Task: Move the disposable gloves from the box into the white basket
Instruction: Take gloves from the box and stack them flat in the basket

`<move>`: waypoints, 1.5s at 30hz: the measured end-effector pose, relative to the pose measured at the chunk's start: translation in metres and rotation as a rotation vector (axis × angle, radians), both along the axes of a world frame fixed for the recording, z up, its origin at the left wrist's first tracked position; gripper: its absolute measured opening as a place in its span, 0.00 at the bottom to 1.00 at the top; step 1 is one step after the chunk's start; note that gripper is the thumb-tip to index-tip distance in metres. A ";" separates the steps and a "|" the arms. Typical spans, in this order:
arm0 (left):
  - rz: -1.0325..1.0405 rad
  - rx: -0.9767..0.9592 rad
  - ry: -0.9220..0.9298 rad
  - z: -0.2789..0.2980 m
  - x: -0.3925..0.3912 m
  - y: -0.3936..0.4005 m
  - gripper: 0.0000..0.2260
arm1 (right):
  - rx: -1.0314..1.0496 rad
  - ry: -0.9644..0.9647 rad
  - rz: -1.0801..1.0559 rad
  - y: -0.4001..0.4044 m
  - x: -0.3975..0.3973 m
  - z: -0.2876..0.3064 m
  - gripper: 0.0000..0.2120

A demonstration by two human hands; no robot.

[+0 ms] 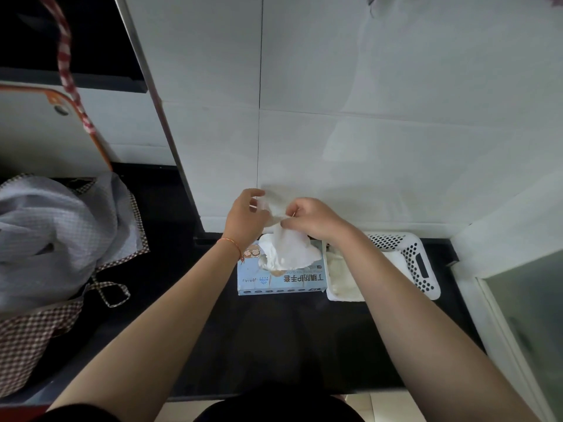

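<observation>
Hands (243,217) (310,219) both pinch glove (275,208) above box (283,281); basket (420,263) beside.

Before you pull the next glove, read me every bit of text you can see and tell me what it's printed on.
"丁腈防护手套": large dark characters, upside down in this view, on the top of the light blue glove box.
Small logo text beside it on the box: too small to read.
Small print line above the characters: blurred, unreadable.
No text shows on the white basket.
</observation>
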State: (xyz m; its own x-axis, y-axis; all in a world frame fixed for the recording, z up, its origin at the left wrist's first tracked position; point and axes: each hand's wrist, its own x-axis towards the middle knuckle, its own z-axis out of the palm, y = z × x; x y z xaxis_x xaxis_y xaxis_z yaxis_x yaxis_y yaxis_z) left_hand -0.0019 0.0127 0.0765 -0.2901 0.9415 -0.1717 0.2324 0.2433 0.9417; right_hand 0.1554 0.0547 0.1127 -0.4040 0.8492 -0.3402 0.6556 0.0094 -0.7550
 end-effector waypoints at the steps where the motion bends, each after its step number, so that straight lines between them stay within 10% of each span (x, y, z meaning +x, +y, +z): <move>1: -0.047 0.026 -0.012 0.001 0.001 0.000 0.20 | -0.039 -0.013 0.013 0.000 0.004 -0.002 0.07; 6: -0.485 -0.105 -0.044 0.011 0.006 0.004 0.09 | -0.105 0.047 0.037 0.001 0.023 -0.005 0.04; 13: -0.327 -0.123 0.243 0.003 0.001 0.011 0.05 | -0.199 -0.161 0.035 0.009 0.064 0.005 0.05; 18: -0.731 -0.333 0.482 0.004 0.002 0.009 0.09 | -0.069 0.029 -0.149 0.007 0.077 0.014 0.09; 25: -0.645 -0.156 0.023 0.016 0.049 0.004 0.09 | -0.041 0.081 -0.052 0.001 0.079 0.024 0.08; 34: -0.746 -0.380 -0.377 -0.009 0.085 0.007 0.10 | -0.015 0.105 -0.214 0.009 0.124 0.015 0.10; 45: -0.467 -0.247 -0.297 -0.026 0.098 0.009 0.12 | -0.036 0.120 -0.260 0.018 0.151 0.000 0.06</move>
State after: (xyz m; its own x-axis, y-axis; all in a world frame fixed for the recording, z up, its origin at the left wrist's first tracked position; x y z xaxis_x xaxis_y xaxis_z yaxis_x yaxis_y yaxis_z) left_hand 0.0961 0.0217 0.0503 0.2380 0.8796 -0.4119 0.1037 0.3987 0.9112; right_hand 0.3059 0.0723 0.1129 -0.2139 0.9176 -0.3351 0.5385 -0.1755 -0.8241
